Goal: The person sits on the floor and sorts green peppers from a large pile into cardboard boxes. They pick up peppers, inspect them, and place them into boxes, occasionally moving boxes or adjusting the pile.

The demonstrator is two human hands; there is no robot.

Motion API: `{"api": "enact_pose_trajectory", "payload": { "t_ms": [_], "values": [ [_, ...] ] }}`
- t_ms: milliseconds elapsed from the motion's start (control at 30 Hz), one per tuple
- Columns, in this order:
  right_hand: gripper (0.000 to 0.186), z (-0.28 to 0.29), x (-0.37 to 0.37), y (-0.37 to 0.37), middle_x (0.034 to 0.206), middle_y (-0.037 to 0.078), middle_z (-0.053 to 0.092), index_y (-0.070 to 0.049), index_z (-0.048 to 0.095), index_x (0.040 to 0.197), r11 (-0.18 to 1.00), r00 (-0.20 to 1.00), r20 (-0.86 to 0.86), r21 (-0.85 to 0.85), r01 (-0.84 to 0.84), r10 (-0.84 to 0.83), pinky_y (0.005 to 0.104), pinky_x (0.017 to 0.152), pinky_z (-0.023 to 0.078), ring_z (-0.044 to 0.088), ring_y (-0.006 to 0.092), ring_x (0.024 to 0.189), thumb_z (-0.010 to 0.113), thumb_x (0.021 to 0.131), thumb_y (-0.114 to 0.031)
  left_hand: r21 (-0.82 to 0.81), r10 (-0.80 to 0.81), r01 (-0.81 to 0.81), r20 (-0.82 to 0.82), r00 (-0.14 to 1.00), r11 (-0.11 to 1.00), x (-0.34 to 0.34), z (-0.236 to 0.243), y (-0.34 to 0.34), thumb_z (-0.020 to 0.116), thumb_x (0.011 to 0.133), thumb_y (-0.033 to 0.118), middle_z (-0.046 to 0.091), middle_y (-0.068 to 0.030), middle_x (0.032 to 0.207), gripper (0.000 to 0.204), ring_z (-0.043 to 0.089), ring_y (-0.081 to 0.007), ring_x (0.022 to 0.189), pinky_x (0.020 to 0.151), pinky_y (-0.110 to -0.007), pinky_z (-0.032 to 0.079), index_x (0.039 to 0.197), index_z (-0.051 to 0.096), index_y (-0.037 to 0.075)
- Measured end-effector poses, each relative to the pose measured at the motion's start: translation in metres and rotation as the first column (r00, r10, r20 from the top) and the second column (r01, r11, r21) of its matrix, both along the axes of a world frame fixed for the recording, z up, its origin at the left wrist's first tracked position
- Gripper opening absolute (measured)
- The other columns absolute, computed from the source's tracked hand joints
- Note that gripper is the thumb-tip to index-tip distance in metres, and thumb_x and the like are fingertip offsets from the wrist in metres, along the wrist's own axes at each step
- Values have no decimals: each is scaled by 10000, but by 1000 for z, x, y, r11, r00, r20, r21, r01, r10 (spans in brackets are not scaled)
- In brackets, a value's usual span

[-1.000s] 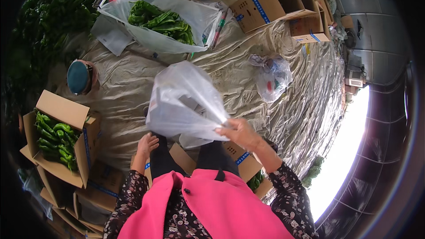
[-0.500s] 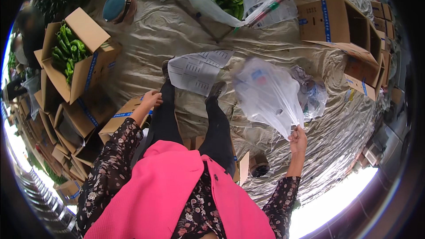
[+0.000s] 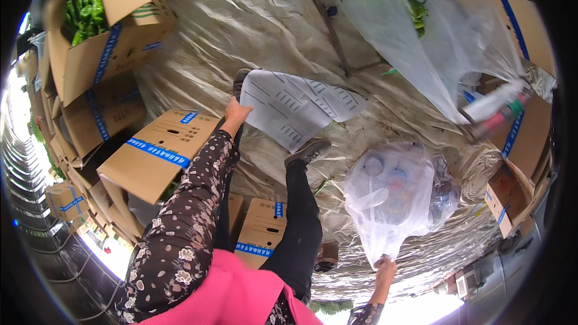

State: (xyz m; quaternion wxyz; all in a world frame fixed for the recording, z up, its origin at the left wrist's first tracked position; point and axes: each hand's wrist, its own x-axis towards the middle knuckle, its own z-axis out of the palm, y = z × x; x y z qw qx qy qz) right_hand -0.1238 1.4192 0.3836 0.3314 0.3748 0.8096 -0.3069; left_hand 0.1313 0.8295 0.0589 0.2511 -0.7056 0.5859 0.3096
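Note:
My left hand [image 3: 236, 112] is at the left edge of a large white printed paper sheet [image 3: 289, 103], with the thumb over its edge and the fingers closed behind it. The sheet spreads above my shoes, partly covering one shoe [image 3: 308, 151]. Low on the right, my right hand [image 3: 385, 263] grips the gathered neck of a translucent white plastic bag [image 3: 391, 189]. Round, clear items show dimly through the bag, which rests on the ground sheet. Against its right side lies a crumpled clear plastic bundle [image 3: 444, 195].
Wrinkled plastic sheeting [image 3: 241, 18] covers the ground. Left stand an open carton of green peppers [image 3: 84, 3] and a closed carton [image 3: 158, 153]; another carton [image 3: 262, 229] sits between my legs. Far right, a big plastic liner [image 3: 391, 42] holds peppers near more cartons [image 3: 533, 138].
My left hand has moved forward and right, from beside my leg onto the paper's edge. My right hand keeps hold of the bag's neck. The view has shifted.

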Motion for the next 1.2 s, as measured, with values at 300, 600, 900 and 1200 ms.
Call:
{"api": "enact_pose_trajectory", "payload": {
  "t_ms": [300, 600, 900, 1200],
  "values": [
    [310, -41, 0, -81, 886, 162, 630, 112, 517, 1109, 977, 969, 137, 34, -209, 203, 302, 657, 527, 648, 206, 731, 619, 874, -63, -54, 28, -23, 95, 995, 998, 9, -70, -1, 658, 769, 196, 650, -220, 1042, 365, 637, -393, 961, 839, -450, 504, 1084, 562, 39],
    [509, -2, 13, -182, 1165, 199, 577, 55, 533, 1234, 762, 752, -142, 199, -616, 644, 377, 879, 494, 591, 282, 1046, 715, 775, -66, -154, -290, 252, -646, 706, 956, -24, 101, 13, 599, 782, 175, 578, -222, 943, 272, 584, -402, 916, 783, -453, 468, 986, 578, -3],
    [999, 137, 66, -383, 1360, 223, 478, 27, 399, 1384, 442, 375, -616, -49, -896, 692, 419, 1071, 363, 475, 358, 1251, 840, 632, -462, 823, 687, 0, -474, 552, 568, -138, 404, 56, 562, 841, 87, 639, -44, 958, 305, 613, -129, 831, 756, -264, 507, 1135, 579, 9],
    [390, 122, 41, -292, 1015, 192, 660, -16, 596, 1202, 849, 615, -756, -160, -504, 223, 349, 824, 514, 662, 300, 967, 602, 813, -39, 805, 570, 377, -591, 571, 457, -218, 464, 113, 568, 934, 155, 594, -127, 1194, 205, 589, -221, 1115, 905, -387, 518, 1073, 569, 4]
  ]
}}
